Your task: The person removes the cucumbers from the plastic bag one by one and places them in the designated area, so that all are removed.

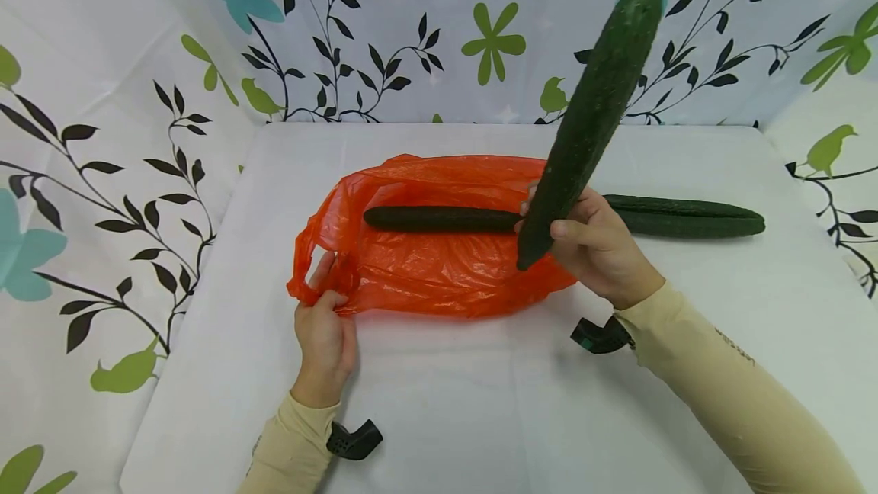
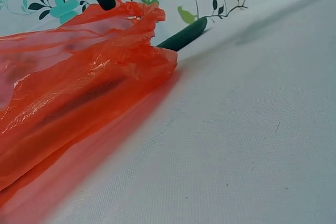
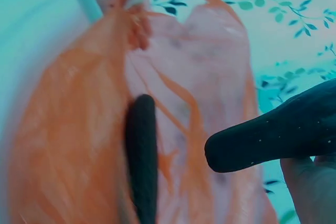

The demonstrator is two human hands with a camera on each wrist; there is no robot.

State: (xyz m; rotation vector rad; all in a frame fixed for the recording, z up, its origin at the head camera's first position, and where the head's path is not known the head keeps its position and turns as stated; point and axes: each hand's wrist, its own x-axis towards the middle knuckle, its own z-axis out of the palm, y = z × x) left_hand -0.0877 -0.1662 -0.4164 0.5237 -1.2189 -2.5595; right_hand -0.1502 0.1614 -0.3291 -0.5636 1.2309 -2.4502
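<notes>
My left hand (image 1: 325, 338) pinches the left end of a red plastic bag (image 1: 439, 273) by its handle, with the fingers partly behind the film. In my right hand (image 1: 600, 246) is a long dark green cucumber (image 1: 597, 105), gripped near its lower end and slanting up to the right above the bag. Another cucumber (image 1: 439, 219) lies in the bag's opening; its right end is hidden behind the right hand. The right wrist view shows that cucumber (image 3: 142, 156) between the bag's sides, with the held cucumber (image 3: 273, 129) pointing toward the bag.
To the right of the bag, more cucumber (image 1: 686, 218) lies on the white table (image 1: 446, 402), looking like two side by side, left end hidden by the right hand. A patterned cloth (image 1: 411, 21) hangs behind the table. Each wrist wears a black device.
</notes>
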